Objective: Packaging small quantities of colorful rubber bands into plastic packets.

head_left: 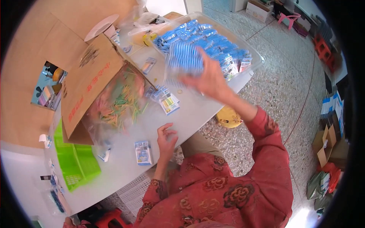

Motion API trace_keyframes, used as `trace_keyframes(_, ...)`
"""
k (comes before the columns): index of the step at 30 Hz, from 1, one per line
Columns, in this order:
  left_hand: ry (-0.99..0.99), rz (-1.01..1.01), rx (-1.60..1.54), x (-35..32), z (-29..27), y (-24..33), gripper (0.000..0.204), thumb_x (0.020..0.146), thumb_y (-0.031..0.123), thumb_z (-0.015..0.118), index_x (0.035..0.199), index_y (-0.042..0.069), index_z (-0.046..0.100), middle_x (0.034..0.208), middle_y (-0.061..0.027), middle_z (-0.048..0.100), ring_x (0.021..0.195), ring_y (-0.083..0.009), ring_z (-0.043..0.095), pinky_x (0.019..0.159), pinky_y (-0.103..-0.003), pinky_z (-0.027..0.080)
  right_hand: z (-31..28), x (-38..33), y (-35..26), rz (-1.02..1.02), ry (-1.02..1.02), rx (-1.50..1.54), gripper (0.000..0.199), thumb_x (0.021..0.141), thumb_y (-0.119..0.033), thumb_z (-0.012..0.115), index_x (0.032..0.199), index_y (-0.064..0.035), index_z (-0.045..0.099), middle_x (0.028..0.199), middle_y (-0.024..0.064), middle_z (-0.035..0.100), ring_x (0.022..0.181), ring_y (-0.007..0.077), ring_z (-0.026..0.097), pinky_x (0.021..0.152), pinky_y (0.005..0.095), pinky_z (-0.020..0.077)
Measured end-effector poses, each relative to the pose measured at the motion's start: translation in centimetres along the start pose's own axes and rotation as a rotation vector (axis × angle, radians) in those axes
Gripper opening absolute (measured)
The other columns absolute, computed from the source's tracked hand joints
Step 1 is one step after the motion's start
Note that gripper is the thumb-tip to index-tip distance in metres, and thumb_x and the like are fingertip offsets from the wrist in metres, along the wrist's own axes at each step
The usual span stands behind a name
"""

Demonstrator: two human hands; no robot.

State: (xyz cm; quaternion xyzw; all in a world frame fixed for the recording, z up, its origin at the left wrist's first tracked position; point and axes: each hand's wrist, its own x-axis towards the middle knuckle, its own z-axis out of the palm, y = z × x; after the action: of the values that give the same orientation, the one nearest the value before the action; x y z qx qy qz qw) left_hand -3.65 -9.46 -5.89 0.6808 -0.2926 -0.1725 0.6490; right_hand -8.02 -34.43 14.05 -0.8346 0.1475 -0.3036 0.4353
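Note:
My right hand (pixel 209 76), blurred by motion, grips a blue-and-white striped packet (pixel 185 57) over the near edge of a clear plastic tub (pixel 258 57). Whether it is one packet or a stack I cannot tell. The tub is filled with similar blue striped packets (pixel 213 40). Lower down, my left hand (pixel 166 141) hovers by the table's front edge, fingers loosely curved and apart, holding nothing visible. Close to it lies a flat white-and-blue packet (pixel 143 152). A few more packets (pixel 168 102) overlap on the table between my hands and the cardboard box.
A tilted cardboard box (pixel 95 76) holds a clear bag of thin green and orange sticks (pixel 121 102). Left of that stands a bright green basket (pixel 78 167). Another packet (pixel 148 65) lies behind. A round yellow thing (pixel 229 117) sits below the table's right edge.

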Motion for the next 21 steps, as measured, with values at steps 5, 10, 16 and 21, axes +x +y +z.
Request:
trace_keyframes(5,-0.004,0.015,0.014,0.0,0.3,0.0,0.037,0.085,0.007,0.059,0.116,0.0,0.04,0.113,-0.0115,0.054,0.087,-0.0164,0.058,0.083,-0.03,0.045,2.0,8.2,7.2,-0.001,0.214,-0.236,0.087,0.06,-0.039,0.079,0.121,0.0124,0.045,0.096,0.0227,0.065,0.088,0.0321,0.065,0.082,0.0368,0.0492)
trace_keyframes(10,-0.003,0.033,0.01,0.1,0.1,0.5,0.033,0.085,0.006,0.059,0.113,-0.001,0.043,0.106,-0.0102,0.056,0.086,-0.0144,0.058,0.082,-0.028,0.045,4.8,9.9,10.8,0.163,0.037,-0.361,0.083,0.06,-0.041,0.078,0.12,0.0068,0.049,0.098,0.0233,0.065,0.092,0.0358,0.063,0.081,0.0401,0.0492)
trace_keyframes(16,0.011,0.03,-0.106,0.3,0.3,0.6,0.033,0.083,0.005,0.061,0.111,-0.001,0.045,0.104,-0.0097,0.056,0.084,-0.0128,0.056,0.081,-0.027,0.045,9.2,9.4,12.4,0.22,-0.06,-0.587,0.063,0.066,-0.038,0.076,0.111,-0.002,0.051,0.094,0.0232,0.065,0.091,0.0397,0.062,0.078,0.0468,0.0488)
trace_keyframes(21,0.009,-0.003,-0.045,0.2,0.4,1.1,0.035,0.081,0.003,0.063,0.112,0.0,0.045,0.101,-0.0095,0.059,0.083,-0.0125,0.057,0.082,-0.028,0.045,10.2,9.0,13.0,0.226,-0.069,-0.578,0.047,0.072,-0.028,0.072,0.104,-0.0034,0.049,0.094,0.0205,0.064,0.092,0.0401,0.06,0.079,0.0478,0.0469)
